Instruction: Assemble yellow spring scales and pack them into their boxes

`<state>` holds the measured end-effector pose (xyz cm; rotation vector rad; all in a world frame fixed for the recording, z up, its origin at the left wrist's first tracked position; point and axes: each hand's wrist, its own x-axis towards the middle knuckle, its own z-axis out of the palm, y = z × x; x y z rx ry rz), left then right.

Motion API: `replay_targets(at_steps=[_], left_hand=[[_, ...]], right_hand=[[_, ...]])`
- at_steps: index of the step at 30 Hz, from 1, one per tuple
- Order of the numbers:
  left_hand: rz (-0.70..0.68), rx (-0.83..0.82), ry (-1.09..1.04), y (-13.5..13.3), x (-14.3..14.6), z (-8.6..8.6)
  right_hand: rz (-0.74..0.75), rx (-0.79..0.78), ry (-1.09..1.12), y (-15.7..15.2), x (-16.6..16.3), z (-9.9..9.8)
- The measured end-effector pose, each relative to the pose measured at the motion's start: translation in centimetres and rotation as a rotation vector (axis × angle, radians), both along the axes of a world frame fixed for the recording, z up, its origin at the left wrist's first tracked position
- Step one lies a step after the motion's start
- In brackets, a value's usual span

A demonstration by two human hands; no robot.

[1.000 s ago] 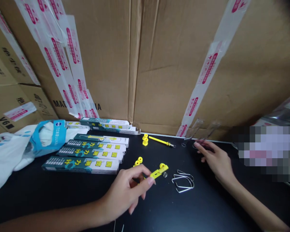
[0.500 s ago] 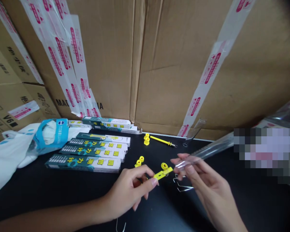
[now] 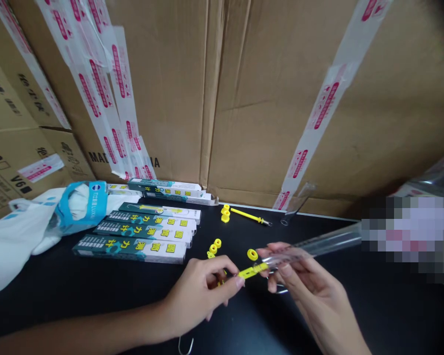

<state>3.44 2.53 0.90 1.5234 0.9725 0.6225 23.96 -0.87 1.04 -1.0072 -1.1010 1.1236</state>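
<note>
My left hand (image 3: 207,291) pinches a slim yellow plastic strip (image 3: 248,272) between thumb and fingers. In my right hand (image 3: 307,281) is a clear plastic tube (image 3: 329,240), tilted up to the right, its near end facing the strip. The strip's far tip is at the tube's mouth and appears to be just inside it. A yellow ring (image 3: 252,255) lies on the table close by. Bent metal wire (image 3: 281,288) shows partly behind my right fingers. More small yellow caps (image 3: 215,245) sit beyond my left hand.
Several printed boxes (image 3: 133,249) lie at left beside a white and blue plastic bag (image 3: 83,202). Farther back are yellow caps (image 3: 225,214), a yellow rod (image 3: 246,215) and another clear tube (image 3: 298,204). A metal hook (image 3: 186,346) lies in front. Cardboard (image 3: 266,98) walls the back.
The yellow strip and the tube have come together: the strip's tip, just outside the mouth before, now meets the tube's end. My right hand has shifted slightly left.
</note>
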Motion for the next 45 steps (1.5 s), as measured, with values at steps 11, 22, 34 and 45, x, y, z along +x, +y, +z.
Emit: replay_targets(at_steps=[11, 22, 34, 45], left_hand=[[0.073, -0.019, -0.158, -0.7, -0.5, -0.6], [0.356, 0.217, -0.344, 0.0, -0.5, -0.7], [0.360, 0.186, -0.422, -0.2, -0.3, 0.1], [0.408, 0.191, -0.446, -0.1, -0.3, -0.1]], right_hand=[[0.264, -0.148, -0.045, -0.5, -1.9, -0.9], [0.463, -0.258, 0.203, -1.2, -5.5, -2.2], [0.522, -0.122, 0.075, -0.9, -7.2, -2.8], [0.455, -0.177, 0.062, -1.2, -7.2, -1.9]])
